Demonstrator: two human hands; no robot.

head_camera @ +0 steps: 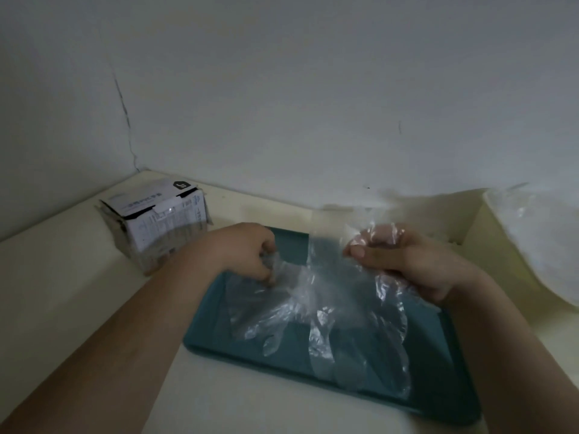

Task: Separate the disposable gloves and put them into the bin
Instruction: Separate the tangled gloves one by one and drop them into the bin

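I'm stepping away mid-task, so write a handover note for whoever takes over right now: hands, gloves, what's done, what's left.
The left hand pinches one end of the clear gloves; the right hand grips the other end.
The gloves stretch between the hands over the teal tray, bunched and not yet apart.
The lined bin sits at the far right; its contents cannot be told.
Left to do: pull the gloves apart and drop each into the bin.

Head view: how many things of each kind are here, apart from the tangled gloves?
Hands: 2 (left hand, right hand, both gripping gloves)
Teal tray: 1
Cardboard box: 1
Lined bin: 1
Total: 5
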